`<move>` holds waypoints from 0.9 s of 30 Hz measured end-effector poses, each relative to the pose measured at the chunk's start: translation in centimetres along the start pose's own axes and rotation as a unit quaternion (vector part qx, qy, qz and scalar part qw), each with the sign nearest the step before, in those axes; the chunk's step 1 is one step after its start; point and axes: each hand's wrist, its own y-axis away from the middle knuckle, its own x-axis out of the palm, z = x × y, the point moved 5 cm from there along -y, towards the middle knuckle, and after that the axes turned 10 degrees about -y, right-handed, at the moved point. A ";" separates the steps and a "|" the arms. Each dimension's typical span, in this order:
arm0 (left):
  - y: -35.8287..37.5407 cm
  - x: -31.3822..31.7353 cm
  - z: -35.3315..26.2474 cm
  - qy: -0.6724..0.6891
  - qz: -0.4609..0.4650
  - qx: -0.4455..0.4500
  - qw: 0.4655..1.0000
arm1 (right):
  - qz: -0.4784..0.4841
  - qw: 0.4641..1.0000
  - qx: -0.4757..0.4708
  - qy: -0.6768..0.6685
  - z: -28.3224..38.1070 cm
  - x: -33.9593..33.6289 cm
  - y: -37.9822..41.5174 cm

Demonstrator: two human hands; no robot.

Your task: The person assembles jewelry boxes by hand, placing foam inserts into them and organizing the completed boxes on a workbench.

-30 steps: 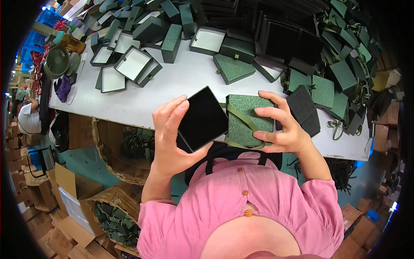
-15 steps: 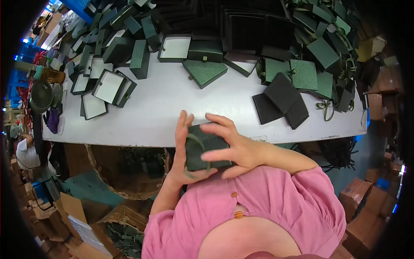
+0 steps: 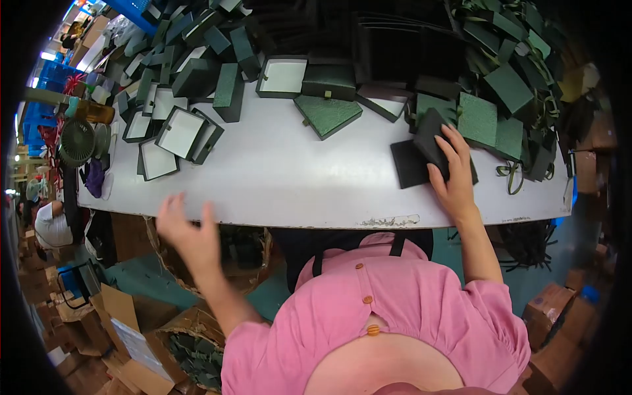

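My right hand (image 3: 454,168) grips the edge of a black square pad (image 3: 431,141), tilted up over other black squares (image 3: 406,164) on the white table. My left hand (image 3: 187,227) is blurred over the table's front edge at the left, fingers apart, holding nothing. A green textured box (image 3: 328,115) lies near the middle back of the table. Open trays with white insides (image 3: 181,131) lie at the left. Beside my right hand are green textured lids (image 3: 477,118).
Heaps of green boxes (image 3: 240,49) and ribboned boxes (image 3: 507,89) line the back. A small fan (image 3: 77,142) stands at the far left. Below the table edge are a round basket (image 3: 263,263) and cardboard boxes (image 3: 135,316). A person in white (image 3: 54,226) is at the far left.
The green box with a ribbon has left my hands and is not clearly visible now. My left hand moved left and opened; my right hand moved up and right and took hold of a black pad.
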 end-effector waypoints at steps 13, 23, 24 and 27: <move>-5.8 7.3 -19.7 0.213 0.013 0.357 0.910 | -0.195 0.977 -0.065 -0.057 0.3 0.6 -2.3; -1.1 5.9 -15.4 0.367 0.275 0.241 0.855 | 0.023 0.891 0.219 -0.396 3.5 3.7 -4.9; -0.3 5.6 -15.4 0.337 0.270 0.259 0.864 | 0.028 0.910 0.200 -0.362 3.7 4.3 -5.4; 1.4 3.1 -15.5 0.393 0.299 0.257 0.831 | 0.071 0.930 0.150 -0.327 5.0 5.1 -7.0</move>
